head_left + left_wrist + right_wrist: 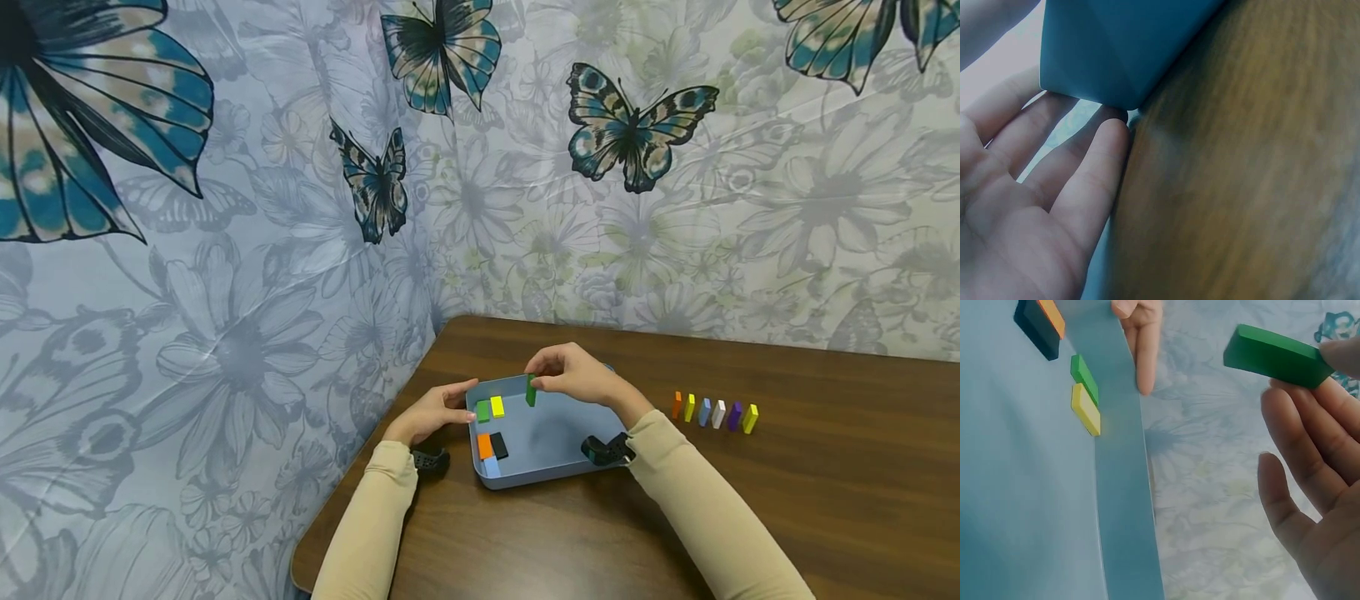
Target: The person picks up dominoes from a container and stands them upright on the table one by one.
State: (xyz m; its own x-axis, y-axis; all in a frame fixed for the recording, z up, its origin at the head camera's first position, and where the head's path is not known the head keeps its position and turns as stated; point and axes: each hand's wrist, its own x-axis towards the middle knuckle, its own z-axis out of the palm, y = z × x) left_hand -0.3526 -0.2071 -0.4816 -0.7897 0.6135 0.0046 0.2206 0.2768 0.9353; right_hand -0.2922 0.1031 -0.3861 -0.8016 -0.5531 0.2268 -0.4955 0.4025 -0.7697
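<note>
Over the far side of a blue-grey tray (525,480), my right hand (573,373) pinches a green block (1275,356) between thumb and fingertips. The block is a thin rectangular tile, clear of the tray wall in the right wrist view. My left hand (431,410) touches the tray's left rim, its thumb and forefinger spread along it; the other fingers reach the outer wall in the left wrist view. Inside the tray along the left lie a second green block (483,411), a yellow block (497,406), an orange block (485,446), a black block (498,445) and a light-blue block (491,467).
To the right of the tray several coloured blocks stand in a row on the brown wooden table (840,475), from an orange one (677,405) to a yellow one (750,419). Butterfly-patterned walls (480,250) border the table at the left and back.
</note>
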